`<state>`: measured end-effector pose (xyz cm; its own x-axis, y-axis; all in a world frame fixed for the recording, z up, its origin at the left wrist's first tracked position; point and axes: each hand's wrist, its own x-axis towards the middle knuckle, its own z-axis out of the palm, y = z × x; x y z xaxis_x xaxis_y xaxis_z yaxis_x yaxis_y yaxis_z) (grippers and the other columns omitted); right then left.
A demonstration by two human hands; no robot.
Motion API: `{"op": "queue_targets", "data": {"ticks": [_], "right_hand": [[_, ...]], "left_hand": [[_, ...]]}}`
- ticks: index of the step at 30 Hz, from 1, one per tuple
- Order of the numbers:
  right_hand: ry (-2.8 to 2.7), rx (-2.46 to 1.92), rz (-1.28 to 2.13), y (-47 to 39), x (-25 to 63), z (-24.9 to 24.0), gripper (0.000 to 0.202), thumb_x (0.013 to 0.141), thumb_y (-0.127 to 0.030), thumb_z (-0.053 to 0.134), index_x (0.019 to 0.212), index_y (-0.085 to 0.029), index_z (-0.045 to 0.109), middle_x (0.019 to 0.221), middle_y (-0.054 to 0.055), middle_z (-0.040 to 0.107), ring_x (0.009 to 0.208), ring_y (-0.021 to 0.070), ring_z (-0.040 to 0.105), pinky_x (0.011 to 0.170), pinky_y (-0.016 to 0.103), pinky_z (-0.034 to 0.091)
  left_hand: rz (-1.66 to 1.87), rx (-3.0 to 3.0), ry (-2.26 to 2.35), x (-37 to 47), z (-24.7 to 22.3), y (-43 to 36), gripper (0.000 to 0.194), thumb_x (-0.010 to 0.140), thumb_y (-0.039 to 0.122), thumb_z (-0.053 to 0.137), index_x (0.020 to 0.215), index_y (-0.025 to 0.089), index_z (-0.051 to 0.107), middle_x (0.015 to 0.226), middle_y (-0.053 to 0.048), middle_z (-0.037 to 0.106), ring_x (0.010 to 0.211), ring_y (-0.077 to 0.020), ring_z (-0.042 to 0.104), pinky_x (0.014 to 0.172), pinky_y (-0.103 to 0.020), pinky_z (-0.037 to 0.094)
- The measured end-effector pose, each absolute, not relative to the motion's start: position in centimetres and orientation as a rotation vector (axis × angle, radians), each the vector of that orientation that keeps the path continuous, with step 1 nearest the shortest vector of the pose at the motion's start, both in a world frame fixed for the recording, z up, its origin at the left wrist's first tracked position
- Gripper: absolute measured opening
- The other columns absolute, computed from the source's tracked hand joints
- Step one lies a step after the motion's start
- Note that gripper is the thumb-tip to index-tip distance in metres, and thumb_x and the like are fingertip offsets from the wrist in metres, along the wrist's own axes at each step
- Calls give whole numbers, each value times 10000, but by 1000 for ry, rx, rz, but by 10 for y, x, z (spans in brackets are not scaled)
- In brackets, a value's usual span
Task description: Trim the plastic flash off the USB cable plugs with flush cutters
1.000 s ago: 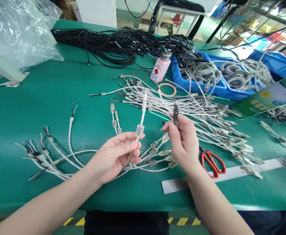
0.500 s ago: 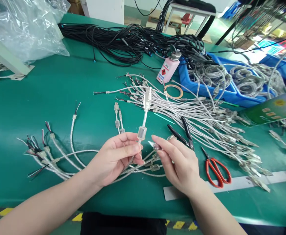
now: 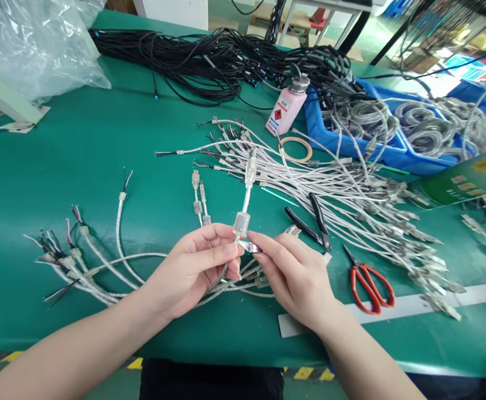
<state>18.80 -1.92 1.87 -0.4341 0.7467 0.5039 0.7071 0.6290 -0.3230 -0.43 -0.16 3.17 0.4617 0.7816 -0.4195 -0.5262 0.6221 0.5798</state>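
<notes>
My left hand [image 3: 199,269] is closed on a clear-jacketed USB cable [image 3: 247,195], pinching it between thumb and fingers just below its ferrite bead [image 3: 241,223]. The plug end points up and away from me. In my right hand [image 3: 299,272] is a small shiny metal blade [image 3: 249,246], pinched by thumb and forefinger. Its tip meets the cable just under the bead, close to my left thumb; whether it cuts in is too small to tell. Several more cables [image 3: 120,228] with bared wire ends lie beneath and left of my left hand. Two USB plugs [image 3: 195,180] lie beyond it.
Black-handled pliers [image 3: 316,216], red-handled snips [image 3: 370,283] and a steel ruler [image 3: 471,294] lie to the right. Behind are a cable pile [image 3: 309,183], tape roll [image 3: 296,149], pink bottle [image 3: 286,108], blue bins [image 3: 317,125], a green can [image 3: 467,178] and black cables [image 3: 176,66].
My right hand has moved slightly left, bringing the blade from beside the cable up against it below the bead. The left hand keeps its hold. The view has shifted slightly.
</notes>
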Motion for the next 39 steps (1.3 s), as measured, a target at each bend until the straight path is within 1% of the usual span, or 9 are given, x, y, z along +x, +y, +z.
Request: {"op": "queue_targets", "data": {"ticks": [6,9,18,21,24,29,33,36,39], "right_hand": [[-2227,-1149,91,-18,188,18,252,1007,-194,473,1191,-101,616,741,52,596,617,142,522,567,266,435],[-2214,-1152,85,-19,188,17,244,1008,-195,471,1188,-112,615,737,48,592,614,139,515,561,263,426],[-2121,-1233,-53,-24,181,12,236,971,-173,541,1184,-148,639,749,57,613,656,157,550,607,284,429],[-2098,-1239,-126,-24,180,11,230,962,-172,563,1179,-166,639,746,47,610,658,156,536,616,283,426],[-2075,-1227,-173,-24,179,10,225,947,-165,593,1167,-159,643,742,47,607,658,160,521,618,288,423],[-2082,-1184,26,-23,180,11,237,955,-141,565,1179,-125,637,773,61,609,681,163,541,630,298,435],[-2115,-1145,136,-23,181,13,254,955,-135,554,1198,-113,624,779,56,608,657,149,520,604,293,424],[-2123,-1157,137,-22,183,12,252,953,-129,557,1196,-116,623,766,49,596,649,146,508,601,293,420],[-2127,-1172,17,-20,184,11,259,939,-137,586,1196,-139,623,772,52,592,666,159,504,617,303,419]], "left_hand": [[812,386,708,-5,32,-1,184,727,173,837,827,137,687,618,-25,665,541,-104,627,553,-158,521],[803,390,698,-5,32,-1,174,742,172,825,837,135,684,615,-25,661,547,-104,627,559,-159,521],[786,368,669,-2,31,-3,96,808,166,762,820,136,672,622,-22,645,553,-98,628,572,-160,538],[794,339,671,-1,33,-2,106,797,147,768,798,129,664,619,-18,639,542,-97,618,562,-171,552],[799,312,684,-1,35,-3,116,788,122,770,796,120,655,628,-13,634,539,-96,610,558,-180,559],[812,298,645,-2,34,-5,102,796,119,762,818,114,662,656,-18,642,560,-99,619,572,-189,569],[807,321,630,-3,30,-5,87,811,133,751,843,113,673,636,-19,636,557,-95,624,577,-167,552],[795,336,645,-3,29,-5,90,810,132,747,844,113,666,636,-20,641,550,-98,624,573,-171,549],[797,342,654,-2,30,-4,106,803,135,753,837,119,654,630,-15,643,545,-99,622,568,-176,545]]}}
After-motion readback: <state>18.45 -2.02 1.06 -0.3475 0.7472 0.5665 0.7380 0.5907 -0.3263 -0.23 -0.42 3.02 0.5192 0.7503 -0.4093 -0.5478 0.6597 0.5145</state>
